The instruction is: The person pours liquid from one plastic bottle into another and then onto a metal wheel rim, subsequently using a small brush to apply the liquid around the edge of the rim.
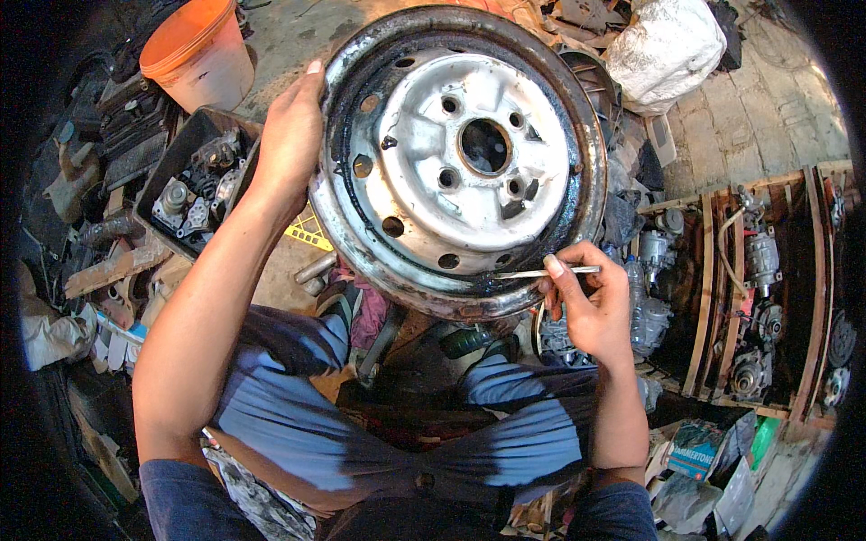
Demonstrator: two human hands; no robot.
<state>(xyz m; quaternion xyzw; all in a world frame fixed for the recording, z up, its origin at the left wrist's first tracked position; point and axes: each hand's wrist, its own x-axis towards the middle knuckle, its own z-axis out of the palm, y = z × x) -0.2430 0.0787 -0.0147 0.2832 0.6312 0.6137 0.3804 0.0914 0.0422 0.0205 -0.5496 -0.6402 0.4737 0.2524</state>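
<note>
A steel wheel rim (469, 216), silvery in the middle with a dark, worn outer ring, is held up above my knees. My left hand (293, 135) is closed on its left edge, with the thumb lying against the rim. In my right hand (591, 302), a thin pale stick (532, 273) is pinched between thumb and fingers. The stick's far end meets the dark groove at the lower part of the rim. Some right fingers are tucked by the rim's lower right edge, partly hidden. Black, wet-looking material lines the groove around the silver centre.
An orange bucket (200, 54) and a dark bin of metal parts (230, 122) stand at the far left. On the right, a wooden rack (704, 298) bears several greasy machine parts. A white sack (667, 54) sits at the far right. Clutter surrounds my legs.
</note>
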